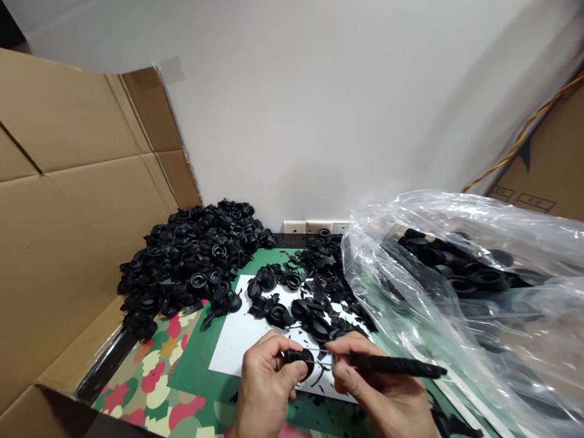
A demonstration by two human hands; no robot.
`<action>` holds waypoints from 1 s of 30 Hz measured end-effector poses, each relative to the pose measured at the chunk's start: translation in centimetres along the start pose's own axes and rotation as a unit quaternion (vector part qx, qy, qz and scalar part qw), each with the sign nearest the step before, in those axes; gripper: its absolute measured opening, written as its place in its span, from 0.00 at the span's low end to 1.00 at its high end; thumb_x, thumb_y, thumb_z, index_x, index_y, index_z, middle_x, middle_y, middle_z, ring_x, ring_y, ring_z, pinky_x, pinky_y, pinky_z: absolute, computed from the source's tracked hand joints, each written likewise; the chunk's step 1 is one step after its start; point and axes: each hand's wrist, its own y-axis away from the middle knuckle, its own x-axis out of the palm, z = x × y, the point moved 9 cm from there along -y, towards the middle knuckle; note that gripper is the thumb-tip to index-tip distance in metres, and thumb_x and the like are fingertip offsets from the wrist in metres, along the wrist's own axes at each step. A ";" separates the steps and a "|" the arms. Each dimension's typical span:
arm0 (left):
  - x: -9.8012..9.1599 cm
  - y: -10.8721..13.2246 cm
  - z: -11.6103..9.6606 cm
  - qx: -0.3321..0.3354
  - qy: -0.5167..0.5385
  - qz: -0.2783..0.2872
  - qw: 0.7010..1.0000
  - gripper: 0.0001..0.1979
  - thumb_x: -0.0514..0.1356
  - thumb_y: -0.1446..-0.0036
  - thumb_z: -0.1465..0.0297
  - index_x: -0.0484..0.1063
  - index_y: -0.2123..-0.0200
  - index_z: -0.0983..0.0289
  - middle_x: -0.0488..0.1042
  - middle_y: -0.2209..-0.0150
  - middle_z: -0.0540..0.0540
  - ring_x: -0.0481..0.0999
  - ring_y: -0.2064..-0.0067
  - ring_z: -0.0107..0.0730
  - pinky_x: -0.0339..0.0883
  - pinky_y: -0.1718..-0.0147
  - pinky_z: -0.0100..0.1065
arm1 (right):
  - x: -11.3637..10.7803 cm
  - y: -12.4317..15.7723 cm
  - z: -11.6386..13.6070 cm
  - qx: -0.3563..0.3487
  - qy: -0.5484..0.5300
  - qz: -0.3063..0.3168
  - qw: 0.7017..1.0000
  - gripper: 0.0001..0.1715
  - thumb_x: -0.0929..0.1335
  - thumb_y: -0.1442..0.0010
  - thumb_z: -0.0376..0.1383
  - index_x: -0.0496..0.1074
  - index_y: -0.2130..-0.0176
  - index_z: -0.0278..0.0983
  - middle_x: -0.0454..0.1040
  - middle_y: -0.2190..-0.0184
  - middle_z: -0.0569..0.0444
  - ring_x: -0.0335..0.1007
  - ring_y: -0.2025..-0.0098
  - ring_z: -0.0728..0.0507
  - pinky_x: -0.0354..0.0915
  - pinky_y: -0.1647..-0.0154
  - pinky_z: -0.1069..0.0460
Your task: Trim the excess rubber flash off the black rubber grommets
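My left hand is closed around a small black ribbed rubber part, pinched between thumb and fingers. My right hand grips a black knife-like trimming tool whose handle points right; its thin blade reaches left to the rubber part. Both hands work over a white sheet near the bottom centre. Loose black rubber parts and trimmed scraps lie on the sheet just beyond my hands.
A large heap of black rubber parts sits at the back left on a green mat. A clear plastic bag with more parts fills the right. Cardboard flaps wall the left; a white wall stands behind.
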 end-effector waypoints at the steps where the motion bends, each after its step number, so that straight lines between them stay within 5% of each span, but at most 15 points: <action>1: 0.1 0.0 0.1 -0.004 0.001 0.002 1.000 0.04 0.62 0.60 0.76 0.76 0.76 0.65 0.66 0.76 0.46 0.63 0.84 0.19 0.55 0.88 0.22 | 0.1 -0.1 0.0 -0.016 0.003 0.000 1.000 0.09 0.74 0.54 0.42 0.78 0.72 0.40 0.74 0.71 0.53 0.68 0.74 0.46 0.64 0.76 0.54; 5: 0.1 -0.2 0.1 -0.006 0.001 0.001 1.000 0.04 0.62 0.59 0.77 0.76 0.76 0.65 0.66 0.75 0.46 0.62 0.85 0.18 0.55 0.88 0.22 | 0.1 -0.6 -0.9 -0.044 0.038 0.009 0.998 0.09 0.73 0.52 0.42 0.78 0.71 0.39 0.75 0.67 0.49 0.72 0.66 0.40 0.69 0.71 0.51; 17: 0.2 -0.8 -0.6 0.025 0.001 0.011 1.000 0.05 0.61 0.58 0.77 0.75 0.75 0.65 0.66 0.75 0.47 0.64 0.82 0.21 0.58 0.85 0.25 | 0.0 -0.7 -1.8 0.011 0.007 -0.060 0.998 0.16 0.76 0.58 0.46 0.78 0.72 0.38 0.78 0.74 0.52 0.74 0.73 0.41 0.70 0.72 0.50; 30: 0.0 -0.9 -1.2 0.042 -0.009 0.008 0.999 0.05 0.61 0.57 0.77 0.76 0.75 0.64 0.66 0.74 0.48 0.65 0.80 0.24 0.57 0.83 0.26 | 1.2 -1.1 -0.4 0.024 -0.007 -0.032 0.999 0.13 0.74 0.56 0.44 0.77 0.73 0.37 0.76 0.85 0.54 0.73 0.79 0.42 0.69 0.76 0.50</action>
